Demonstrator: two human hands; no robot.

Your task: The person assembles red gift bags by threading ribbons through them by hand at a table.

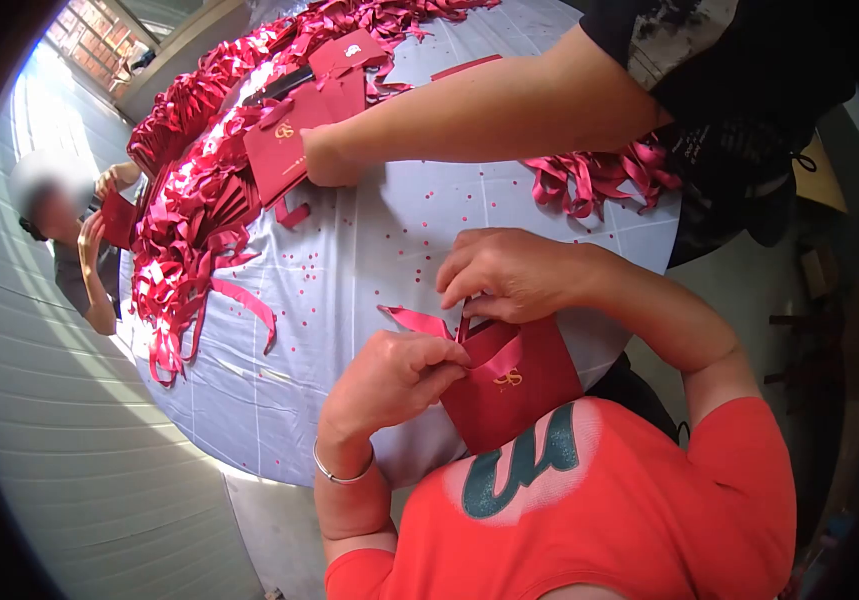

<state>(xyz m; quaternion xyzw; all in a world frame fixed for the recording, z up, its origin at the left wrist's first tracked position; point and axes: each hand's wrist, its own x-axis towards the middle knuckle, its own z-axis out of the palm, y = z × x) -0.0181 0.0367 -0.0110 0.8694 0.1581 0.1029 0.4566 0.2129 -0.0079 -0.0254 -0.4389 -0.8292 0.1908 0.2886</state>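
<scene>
A dark red paper gift bag [544, 385] with a gold logo leans against my front at the table's near edge. My left hand [399, 375] is closed at the bag's top edge, pinching the pink-red ribbon [419, 322] between thumb and forefinger. Just above the bag's opening, my right hand [509, 275] is also closed in a pinch; a dark strip of ribbon runs down from its fingertips towards my left hand. One ribbon tail points left across the cloth, and another band crosses the bag's front.
Red dots of paper [419, 240] litter the white tablecloth [249, 420]. Many ribboned red bags [199, 200] line the far left edge. A co-worker's arm [489, 110] reaches across to a red bag [277, 150]. More ribbons [599, 180] lie right. Another person [74, 240] handles a bag at left.
</scene>
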